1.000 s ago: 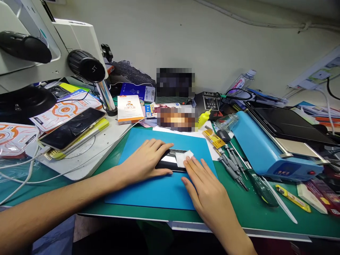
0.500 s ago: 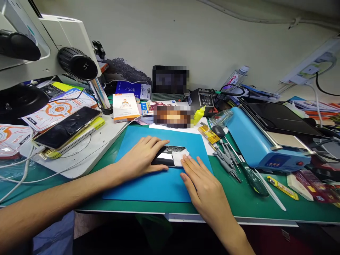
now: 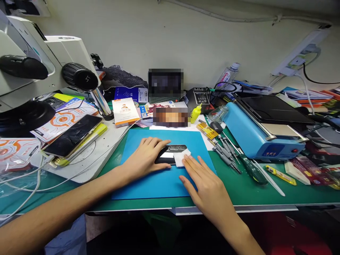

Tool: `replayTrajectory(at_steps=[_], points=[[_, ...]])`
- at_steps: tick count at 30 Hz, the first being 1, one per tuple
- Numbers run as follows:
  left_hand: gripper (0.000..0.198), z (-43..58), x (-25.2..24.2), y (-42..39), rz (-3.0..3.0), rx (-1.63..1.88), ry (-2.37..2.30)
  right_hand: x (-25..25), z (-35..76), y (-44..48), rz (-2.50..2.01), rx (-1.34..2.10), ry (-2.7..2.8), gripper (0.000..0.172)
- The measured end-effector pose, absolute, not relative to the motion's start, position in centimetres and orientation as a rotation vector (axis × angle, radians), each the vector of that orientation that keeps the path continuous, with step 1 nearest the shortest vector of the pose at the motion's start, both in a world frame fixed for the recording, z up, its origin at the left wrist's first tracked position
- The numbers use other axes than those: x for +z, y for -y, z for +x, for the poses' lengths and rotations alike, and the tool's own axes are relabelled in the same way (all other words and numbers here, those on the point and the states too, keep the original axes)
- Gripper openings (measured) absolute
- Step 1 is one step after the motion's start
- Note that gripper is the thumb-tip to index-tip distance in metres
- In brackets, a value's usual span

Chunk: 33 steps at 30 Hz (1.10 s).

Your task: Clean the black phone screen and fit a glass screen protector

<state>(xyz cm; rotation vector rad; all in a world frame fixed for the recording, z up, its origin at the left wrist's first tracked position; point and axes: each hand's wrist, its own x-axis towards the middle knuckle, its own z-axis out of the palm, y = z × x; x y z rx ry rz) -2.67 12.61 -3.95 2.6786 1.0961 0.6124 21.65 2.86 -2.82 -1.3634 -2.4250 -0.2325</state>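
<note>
A black phone-shaped device (image 3: 177, 147) with a white strip on it lies on a blue mat (image 3: 148, 187). My left hand (image 3: 145, 156) rests over its left end, thumb along the near edge and fingers over the far edge, holding it. A small white cloth or wipe (image 3: 180, 158) covers part of the device's right end. The fingertips of my right hand (image 3: 204, 180) press on the wipe's right side, with the fingers stretched out and the thumb apart. The left end of the device is hidden under my left hand.
A microscope (image 3: 79, 76) stands at the left, near a dark phone (image 3: 73, 136) on a yellow box. Screwdrivers (image 3: 225, 152), a green-handled tool (image 3: 252, 170) and a yellow cutter (image 3: 281, 175) lie right of the mat. Behind them sits a blue machine (image 3: 255, 138).
The camera view has shifted slightly. The wipe shows more of its surface and sits a little differently on the device's right end. Both hands keep nearly the same pose.
</note>
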Motion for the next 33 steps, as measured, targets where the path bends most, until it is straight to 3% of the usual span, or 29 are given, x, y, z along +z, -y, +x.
replayTrajectory(at_steps=[6,14,24,33], points=[[0.082,-2.8,-4.0,-12.7,2.646,0.628,-1.090,-3.1,20.6,-6.0,-1.400,-0.205,2.397,0.049],[0.081,-2.6,-3.7,-12.6,2.607,0.600,-1.131,-2.6,21.6,-3.1,-1.294,-0.186,2.444,0.045],[0.054,-2.8,-3.8,-12.8,2.699,0.590,-0.898,-1.7,20.5,-6.7,-1.305,-0.049,2.286,0.025],[0.047,-2.6,-4.0,-12.7,2.743,0.633,-0.883,-2.8,21.6,-6.1,-1.252,-0.097,2.263,0.034]])
